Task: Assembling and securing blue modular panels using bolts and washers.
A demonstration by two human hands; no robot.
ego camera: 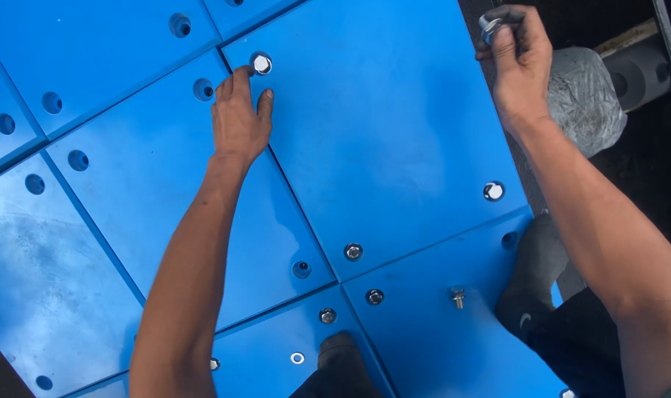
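Smooth blue panels (394,125), hex bolt (261,64)

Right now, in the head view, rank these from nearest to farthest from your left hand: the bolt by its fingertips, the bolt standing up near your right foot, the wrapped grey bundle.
From the left hand:
1. Bolt by the fingertips, in its hole at the panel's top corner.
2. Standing bolt, lower right, beside the socked foot.
3. Wrapped grey bundle, off the panels at far right.

Left hand (238,118) flat on a blue plastic panel (394,125), fingertips at a hex bolt (261,64) seated in its hole, right hand (518,59) raised at the panel edge — pinching metal washers (490,23), loose bolt (458,297) standing on a lower panel, plastic-wrapped bundle (587,96) beside — dark socked feet (530,276) below.
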